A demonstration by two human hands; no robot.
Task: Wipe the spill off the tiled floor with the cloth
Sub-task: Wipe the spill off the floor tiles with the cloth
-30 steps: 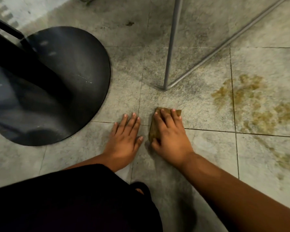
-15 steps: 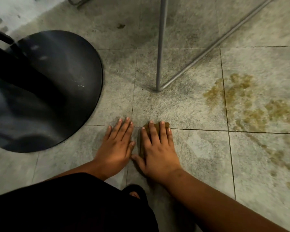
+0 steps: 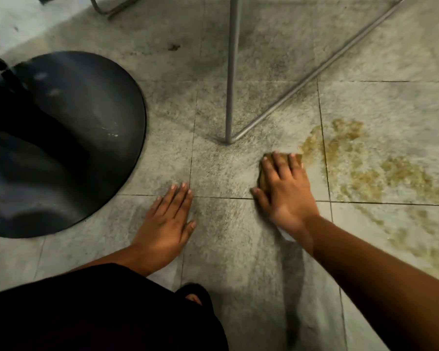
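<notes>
A yellowish-brown spill [image 3: 365,171] spreads over the grey tiled floor [image 3: 238,236] at the right, trailing down toward the right edge. My right hand [image 3: 284,188] presses flat, fingers straight, on a small brown cloth [image 3: 262,177] at the spill's left edge. Most of the cloth is hidden under the palm and fingers. My left hand [image 3: 167,219] rests flat on the floor to the left, fingers straight, holding nothing.
A large black round stand base [image 3: 74,138] sits at the left. A thin metal chair leg and floor rail [image 3: 230,97] stand just beyond the cloth. Another metal frame [image 3: 104,8] shows at the top. My dark-clothed knee [image 3: 86,312] fills the bottom left.
My right hand has slid the cloth to the right, away from the left hand, up to the spill's edge. The left hand stays planted.
</notes>
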